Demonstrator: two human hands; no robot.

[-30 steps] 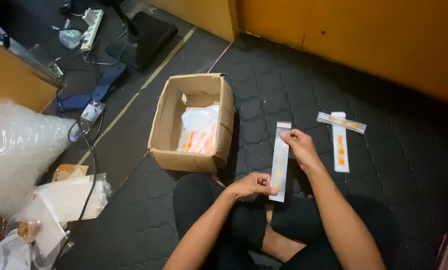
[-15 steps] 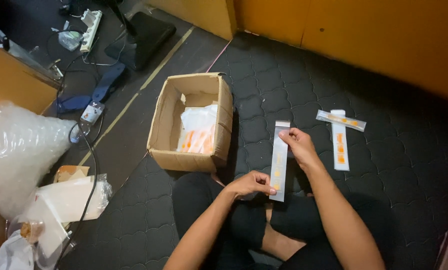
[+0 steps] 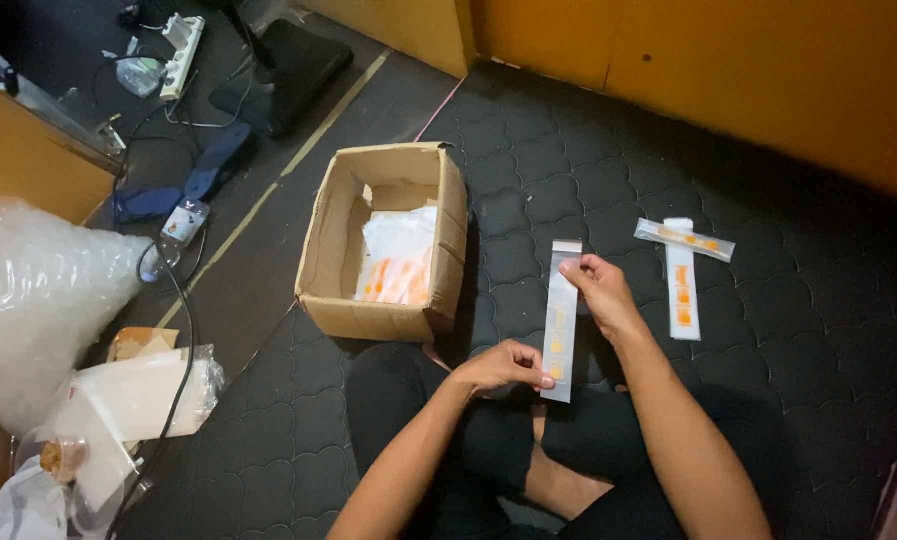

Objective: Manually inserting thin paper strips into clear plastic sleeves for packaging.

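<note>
Above the person's crossed legs, a long, narrow clear sleeve (image 3: pixel 562 320) with small orange items inside was held lengthwise between both hands. The right hand (image 3: pixel 597 290) pinched the sleeve near its upper end, thumb and fingertips closed on its edge, while the left hand (image 3: pixel 504 366) gripped the lower end, fingers curled and clamped on it near the bottom. Holding the two ends apart appeared to keep the thin sleeve taut and flat, facing the person. Just to the left, an open cardboard box (image 3: pixel 389 245) stood on the dark quilted floor mat (image 3: pixel 809 330), within reach; it contained a stack of similar white and orange packets (image 3: pixel 399 265), lying flat. To the right, well apart from the box, two more sleeves (image 3: pixel 684 270) lay crossed on the mat, apparently set aside as a separate group. At far left, a heap of bubble wrap (image 3: pixel 39 300), loose plastic bags (image 3: pixel 139 395) and a black cable (image 3: pixel 184 330) lay away from both hands and untouched.
</note>
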